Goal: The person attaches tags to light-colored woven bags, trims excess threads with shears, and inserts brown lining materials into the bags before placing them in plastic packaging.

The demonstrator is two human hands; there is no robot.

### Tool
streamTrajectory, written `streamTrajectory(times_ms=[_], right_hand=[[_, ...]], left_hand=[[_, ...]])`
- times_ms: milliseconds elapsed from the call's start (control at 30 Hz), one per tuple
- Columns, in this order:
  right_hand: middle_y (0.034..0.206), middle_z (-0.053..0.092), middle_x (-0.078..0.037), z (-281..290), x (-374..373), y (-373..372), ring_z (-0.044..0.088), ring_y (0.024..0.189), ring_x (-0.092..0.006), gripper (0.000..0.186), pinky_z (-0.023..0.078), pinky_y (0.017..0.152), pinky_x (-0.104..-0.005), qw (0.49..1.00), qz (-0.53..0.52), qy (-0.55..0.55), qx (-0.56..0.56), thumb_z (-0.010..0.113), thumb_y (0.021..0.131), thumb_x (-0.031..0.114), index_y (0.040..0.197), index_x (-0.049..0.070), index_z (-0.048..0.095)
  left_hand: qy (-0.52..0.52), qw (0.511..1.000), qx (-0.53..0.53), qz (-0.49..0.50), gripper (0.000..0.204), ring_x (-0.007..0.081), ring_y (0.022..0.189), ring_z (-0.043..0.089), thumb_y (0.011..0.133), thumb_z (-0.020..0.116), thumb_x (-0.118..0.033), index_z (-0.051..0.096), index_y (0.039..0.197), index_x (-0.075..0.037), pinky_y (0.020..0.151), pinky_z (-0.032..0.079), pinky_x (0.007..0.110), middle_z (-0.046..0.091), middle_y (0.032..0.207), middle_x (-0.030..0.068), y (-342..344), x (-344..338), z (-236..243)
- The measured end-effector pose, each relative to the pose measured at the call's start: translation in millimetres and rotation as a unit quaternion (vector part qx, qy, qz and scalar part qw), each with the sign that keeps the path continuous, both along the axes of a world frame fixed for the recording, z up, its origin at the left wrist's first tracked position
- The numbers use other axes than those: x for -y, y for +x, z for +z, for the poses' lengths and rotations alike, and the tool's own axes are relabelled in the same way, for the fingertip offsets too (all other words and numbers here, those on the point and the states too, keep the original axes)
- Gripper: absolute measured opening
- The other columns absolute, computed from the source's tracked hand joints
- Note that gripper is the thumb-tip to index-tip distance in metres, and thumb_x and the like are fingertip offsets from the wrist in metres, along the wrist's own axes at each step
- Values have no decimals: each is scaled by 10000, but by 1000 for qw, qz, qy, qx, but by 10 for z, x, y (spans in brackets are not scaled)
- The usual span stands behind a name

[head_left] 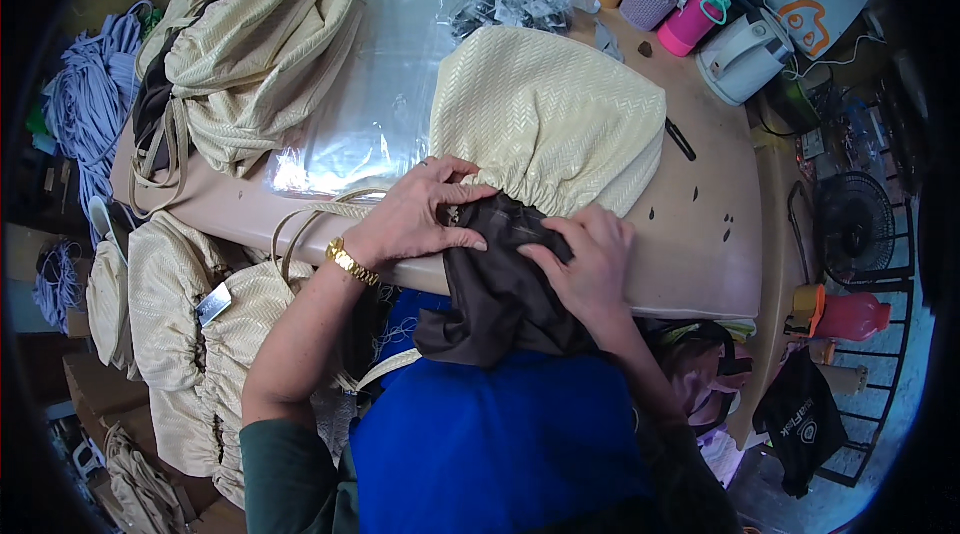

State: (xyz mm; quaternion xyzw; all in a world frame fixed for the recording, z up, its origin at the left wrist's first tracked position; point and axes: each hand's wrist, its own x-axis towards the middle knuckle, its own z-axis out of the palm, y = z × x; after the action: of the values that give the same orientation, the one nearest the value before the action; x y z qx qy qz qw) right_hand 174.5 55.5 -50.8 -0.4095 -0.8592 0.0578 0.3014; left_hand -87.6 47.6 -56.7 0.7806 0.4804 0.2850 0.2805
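Observation:
A cream woven drawstring bag (550,109) lies on the table with its gathered mouth toward me. Dark brown lining (510,284) spills out of that mouth and hangs over the table's front edge onto my lap. My left hand (425,209), a gold watch on its wrist, lies at the left of the gathers, thumb and fingers closing on the bag's edge and lining. On the right side, my right hand (590,259) pinches the lining just below the gathers. A thin cream strap (320,209) loops out beside my left wrist.
More cream bags (260,64) are piled at the table's left, others (175,324) hang below it. Clear plastic sleeves (365,74) lie behind my left hand. A black pen-like stick (681,141) rests at right. A white kettle (745,54) and pink bottle (690,22) stand far right.

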Motion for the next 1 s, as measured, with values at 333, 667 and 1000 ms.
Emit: streamTrajectory(times_ms=[333, 667, 1000], right_hand=[[693, 548, -28, 65, 202, 326, 536, 681, -200, 96, 384, 740, -322, 941, -17, -219, -259, 759, 719, 15, 734, 75, 686], [912, 606, -87, 308, 483, 1074, 592, 900, -288, 184, 438, 795, -408, 963, -21, -255, 88, 770, 743, 171, 853, 74, 659], [1502, 400, -106, 37, 84, -260, 351, 1400, -280, 598, 259, 1136, -553, 933, 286, -72, 207, 706, 838, 352, 1330, 53, 545]], left_hand=[[17, 1000, -5, -1, 739, 308, 1203, 526, 581, 900, -316, 662, 1273, -215, 1013, 445, 406, 516, 1363, 123, 17, 31, -102], [19, 999, -25, -26, 781, 326, 1221, 514, 553, 907, -325, 655, 1281, -196, 1034, 434, 410, 506, 1369, 133, -10, 18, -50], [-140, 970, 196, -26, 354, 127, 968, 598, 917, 597, -23, 643, 1267, -51, 844, 478, 253, 663, 1101, 76, -181, -178, -80]])
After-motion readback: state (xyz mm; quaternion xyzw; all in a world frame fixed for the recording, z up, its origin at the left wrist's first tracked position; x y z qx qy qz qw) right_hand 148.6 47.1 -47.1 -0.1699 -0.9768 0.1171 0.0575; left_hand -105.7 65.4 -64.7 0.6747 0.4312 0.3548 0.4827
